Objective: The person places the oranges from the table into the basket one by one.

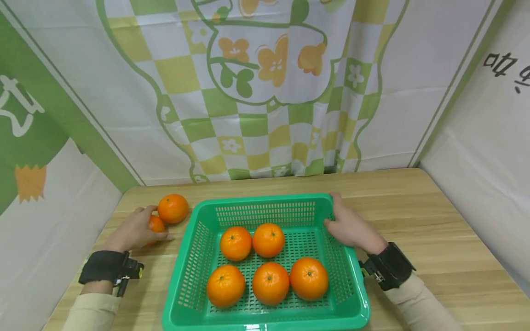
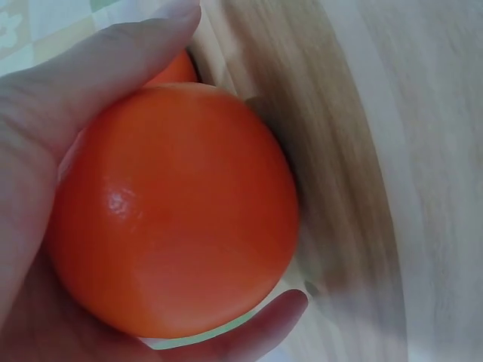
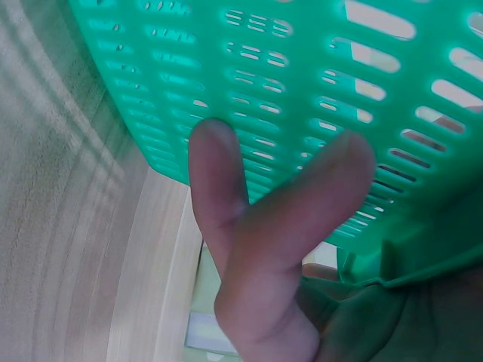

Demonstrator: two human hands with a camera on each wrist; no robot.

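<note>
A green plastic basket (image 1: pixel 198 216) sits on the wooden table (image 1: pixel 434 220) with several oranges (image 1: pixel 269 282) inside it. My left hand (image 1: pixel 134 230) grips an orange (image 1: pixel 156 224) on the table left of the basket. The left wrist view shows the same orange (image 2: pixel 173 211) filling the palm, held between fingers and thumb. A second loose orange (image 1: pixel 173 208) lies just behind it, touching it. My right hand (image 1: pixel 349 227) holds the basket's right rim, thumb inside and fingers (image 3: pixel 219 181) against the outer wall (image 3: pixel 302 60).
Printed cloth panels (image 1: pixel 265 92) stand close behind and on both sides of the table. Bare wood lies to the right of the basket and along the back edge. The basket's near rim reaches almost to the table's front edge.
</note>
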